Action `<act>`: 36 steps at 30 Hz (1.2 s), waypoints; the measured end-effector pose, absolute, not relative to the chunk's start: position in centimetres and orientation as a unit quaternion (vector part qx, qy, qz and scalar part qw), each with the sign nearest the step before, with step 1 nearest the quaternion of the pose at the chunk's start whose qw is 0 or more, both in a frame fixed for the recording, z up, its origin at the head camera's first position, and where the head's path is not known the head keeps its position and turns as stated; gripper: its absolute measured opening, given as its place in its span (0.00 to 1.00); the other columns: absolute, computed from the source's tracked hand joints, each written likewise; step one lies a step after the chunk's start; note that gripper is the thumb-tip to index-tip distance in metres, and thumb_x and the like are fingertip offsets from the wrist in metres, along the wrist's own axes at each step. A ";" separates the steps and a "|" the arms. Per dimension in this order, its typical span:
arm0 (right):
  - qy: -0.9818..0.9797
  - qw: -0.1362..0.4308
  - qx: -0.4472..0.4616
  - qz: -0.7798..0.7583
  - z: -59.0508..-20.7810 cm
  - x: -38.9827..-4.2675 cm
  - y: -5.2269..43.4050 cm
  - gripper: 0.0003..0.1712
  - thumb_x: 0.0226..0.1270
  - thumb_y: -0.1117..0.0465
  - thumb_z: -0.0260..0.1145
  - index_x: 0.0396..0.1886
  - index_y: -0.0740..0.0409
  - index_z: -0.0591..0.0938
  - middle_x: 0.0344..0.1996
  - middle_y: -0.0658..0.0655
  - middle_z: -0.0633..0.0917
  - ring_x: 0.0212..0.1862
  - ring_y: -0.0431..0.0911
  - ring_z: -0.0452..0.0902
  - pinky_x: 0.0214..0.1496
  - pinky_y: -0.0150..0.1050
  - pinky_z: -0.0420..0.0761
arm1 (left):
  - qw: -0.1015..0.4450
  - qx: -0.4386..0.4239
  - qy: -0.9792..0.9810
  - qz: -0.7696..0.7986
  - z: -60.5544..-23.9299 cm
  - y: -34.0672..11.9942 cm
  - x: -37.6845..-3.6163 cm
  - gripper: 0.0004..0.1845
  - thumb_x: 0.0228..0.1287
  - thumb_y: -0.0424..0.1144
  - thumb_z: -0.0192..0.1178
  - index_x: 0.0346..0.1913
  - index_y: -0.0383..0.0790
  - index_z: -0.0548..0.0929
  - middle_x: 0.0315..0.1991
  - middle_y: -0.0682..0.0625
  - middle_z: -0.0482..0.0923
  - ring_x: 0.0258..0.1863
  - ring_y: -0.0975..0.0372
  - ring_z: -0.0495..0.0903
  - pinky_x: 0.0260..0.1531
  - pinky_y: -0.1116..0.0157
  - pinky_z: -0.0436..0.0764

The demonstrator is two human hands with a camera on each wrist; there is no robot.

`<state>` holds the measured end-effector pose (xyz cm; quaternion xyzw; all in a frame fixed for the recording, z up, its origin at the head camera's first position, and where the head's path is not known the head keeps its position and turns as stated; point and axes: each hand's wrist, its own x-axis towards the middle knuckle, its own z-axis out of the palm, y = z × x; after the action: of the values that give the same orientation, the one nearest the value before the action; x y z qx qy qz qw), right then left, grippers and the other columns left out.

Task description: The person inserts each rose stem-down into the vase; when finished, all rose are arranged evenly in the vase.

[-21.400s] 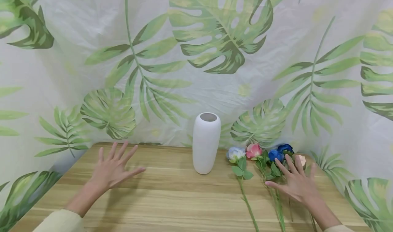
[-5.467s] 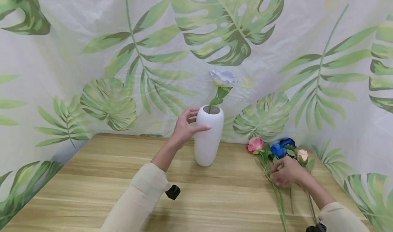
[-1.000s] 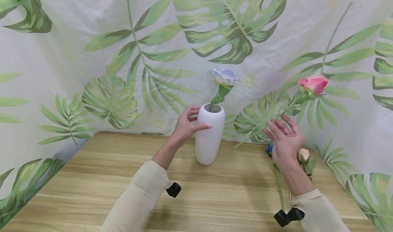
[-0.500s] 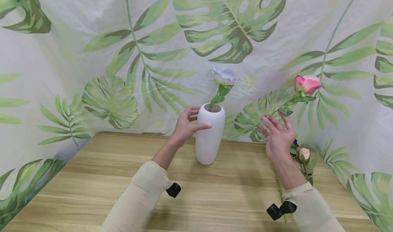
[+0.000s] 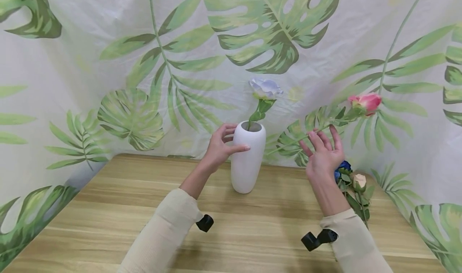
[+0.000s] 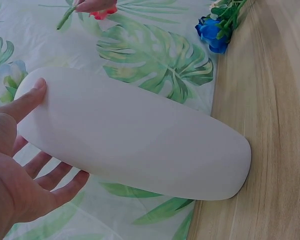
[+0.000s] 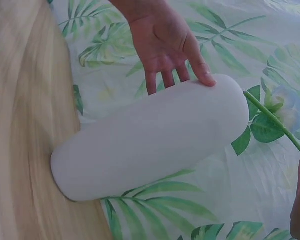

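My left fingers (image 5: 225, 128) are part-curled round the upper part of the vase (image 5: 248, 164), thumb across the near face and the others on the side away from me, with a gap at the palm. My right fingers (image 5: 326, 141) hold the pink rose (image 5: 366, 103) by its stem, near their tips; they are bent and fanned apart, the palm turned towards me. That stem runs aslant, bloom up to the right, bare end down to the left. The end is near the top of the vase but apart from it, outside the mouth.

The vase stands upright on the desk (image 5: 130, 208), towards its back edge. In it is a pale blue flower (image 5: 266, 89), its bloom and leaves above the rim, leaning to the right.

Beyond my right wrist, the peach rose (image 5: 359, 182) lies on the desk beside some blue blooms (image 5: 343, 170), partly hidden; I cannot tell how many. Below each hand, a small black camera (image 5: 205, 223) sits at my cream sleeve (image 5: 162, 229). Behind everything hangs a leaf-print cloth (image 5: 187, 8).
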<state>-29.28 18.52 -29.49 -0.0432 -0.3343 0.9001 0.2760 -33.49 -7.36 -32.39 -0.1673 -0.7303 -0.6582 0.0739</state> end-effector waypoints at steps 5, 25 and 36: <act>-0.323 0.283 -0.050 0.902 -29.2 -29.4 18.1 0.40 0.63 0.76 0.72 0.73 0.52 0.72 0.49 0.59 0.79 0.42 0.49 0.86 0.36 0.44 0.89 | 0.075 -0.169 -0.732 -0.656 -32.5 -7.4 -33.5 0.37 0.55 0.31 0.78 0.68 0.39 0.74 0.68 0.40 0.73 0.66 0.46 0.75 0.58 0.45 0.81; -0.290 0.330 -0.047 0.897 -28.0 -30.5 16.5 0.37 0.64 0.75 0.73 0.71 0.51 0.76 0.48 0.59 0.80 0.40 0.51 0.86 0.31 0.44 0.89 | 0.074 -0.167 -0.732 -0.656 -32.5 -7.4 -33.5 0.37 0.55 0.31 0.78 0.68 0.40 0.74 0.67 0.40 0.73 0.66 0.46 0.75 0.58 0.45 0.81; -0.293 0.380 -0.044 0.876 -27.7 -32.1 14.6 0.37 0.63 0.77 0.72 0.70 0.51 0.77 0.47 0.60 0.80 0.39 0.52 0.84 0.28 0.43 0.88 | 0.075 -0.170 -0.732 -0.655 -32.4 -7.4 -33.6 0.38 0.55 0.32 0.79 0.68 0.39 0.73 0.68 0.40 0.73 0.66 0.45 0.75 0.58 0.45 0.81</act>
<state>-32.07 14.62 -27.70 -0.0437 -0.2931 0.8764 0.3797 -33.56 -7.41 -32.44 -0.1696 -0.7325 -0.6551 0.0750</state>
